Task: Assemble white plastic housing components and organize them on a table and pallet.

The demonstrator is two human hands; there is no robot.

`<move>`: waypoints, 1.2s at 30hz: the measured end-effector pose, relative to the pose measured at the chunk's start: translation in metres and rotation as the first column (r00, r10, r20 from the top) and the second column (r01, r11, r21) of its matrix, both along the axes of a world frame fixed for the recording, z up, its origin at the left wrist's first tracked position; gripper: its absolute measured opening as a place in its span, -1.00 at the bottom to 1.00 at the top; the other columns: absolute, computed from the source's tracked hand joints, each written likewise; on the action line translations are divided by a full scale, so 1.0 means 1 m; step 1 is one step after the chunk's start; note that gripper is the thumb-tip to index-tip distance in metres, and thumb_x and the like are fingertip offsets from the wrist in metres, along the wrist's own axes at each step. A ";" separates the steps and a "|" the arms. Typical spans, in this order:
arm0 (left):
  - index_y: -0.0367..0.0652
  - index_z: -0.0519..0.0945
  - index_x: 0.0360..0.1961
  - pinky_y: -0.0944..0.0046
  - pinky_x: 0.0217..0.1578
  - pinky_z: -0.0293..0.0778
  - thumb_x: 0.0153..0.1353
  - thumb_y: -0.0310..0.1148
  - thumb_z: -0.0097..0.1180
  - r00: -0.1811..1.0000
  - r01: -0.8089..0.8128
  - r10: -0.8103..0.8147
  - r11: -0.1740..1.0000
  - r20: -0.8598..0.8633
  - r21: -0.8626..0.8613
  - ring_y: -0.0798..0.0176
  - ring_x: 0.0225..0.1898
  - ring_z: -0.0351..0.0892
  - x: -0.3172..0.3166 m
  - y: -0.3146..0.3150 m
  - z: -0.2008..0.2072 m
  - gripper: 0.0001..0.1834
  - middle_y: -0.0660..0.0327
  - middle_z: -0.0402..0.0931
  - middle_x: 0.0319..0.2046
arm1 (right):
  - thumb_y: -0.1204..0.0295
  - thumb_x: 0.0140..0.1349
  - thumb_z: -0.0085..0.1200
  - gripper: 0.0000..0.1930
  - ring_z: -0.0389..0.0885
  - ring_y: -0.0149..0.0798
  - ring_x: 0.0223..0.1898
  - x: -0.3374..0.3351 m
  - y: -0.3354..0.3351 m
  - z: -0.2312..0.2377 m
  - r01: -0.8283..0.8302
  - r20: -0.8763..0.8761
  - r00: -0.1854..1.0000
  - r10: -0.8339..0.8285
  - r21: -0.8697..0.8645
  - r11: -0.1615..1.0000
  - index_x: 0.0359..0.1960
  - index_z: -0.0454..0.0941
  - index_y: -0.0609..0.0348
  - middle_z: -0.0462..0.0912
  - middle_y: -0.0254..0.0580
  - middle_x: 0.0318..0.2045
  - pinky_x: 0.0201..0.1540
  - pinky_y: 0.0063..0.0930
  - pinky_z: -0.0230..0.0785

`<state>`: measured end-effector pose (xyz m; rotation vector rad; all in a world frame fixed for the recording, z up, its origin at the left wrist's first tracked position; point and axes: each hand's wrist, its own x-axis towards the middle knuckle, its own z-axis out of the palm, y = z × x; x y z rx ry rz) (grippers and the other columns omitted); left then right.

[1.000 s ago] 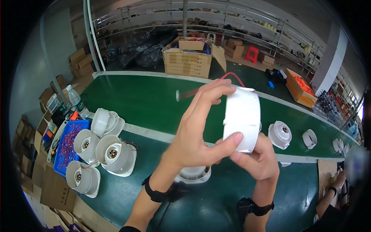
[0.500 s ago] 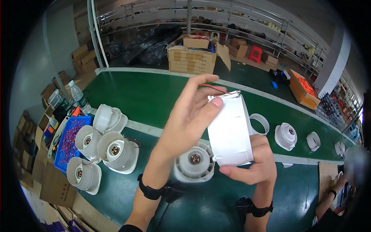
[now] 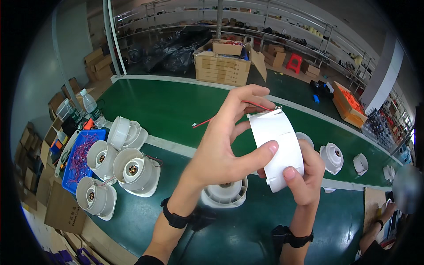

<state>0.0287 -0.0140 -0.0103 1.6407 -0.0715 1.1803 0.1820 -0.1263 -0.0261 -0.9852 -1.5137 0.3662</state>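
White ring (image 3: 283, 137) tilts between both raised hands (image 3: 220, 148) (image 3: 308, 176), clamped on it, thumbs (image 3: 263, 154) against its outer wall.

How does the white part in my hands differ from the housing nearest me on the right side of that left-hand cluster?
The white part is held up by your left hand and right hand, while the housing stands on the bench. The white part looks brighter; the housing looks greyer. The housing's open top shows a copper-coloured core; the white part's inside is out of view. Both have curved walls.
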 end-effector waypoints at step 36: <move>-0.26 0.62 -0.26 0.29 -0.18 0.58 -0.04 -0.48 0.32 0.945 -0.126 0.223 0.923 -0.239 0.363 0.20 -0.12 0.62 -0.024 0.021 0.000 -0.74 0.03 0.59 -0.07 | 0.49 0.07 0.14 -0.81 0.52 -0.14 -0.73 0.001 -0.006 0.015 0.083 0.397 0.914 -0.079 0.009 0.997 -0.33 0.54 0.40 0.48 -0.08 -0.73 -0.62 -0.42 0.28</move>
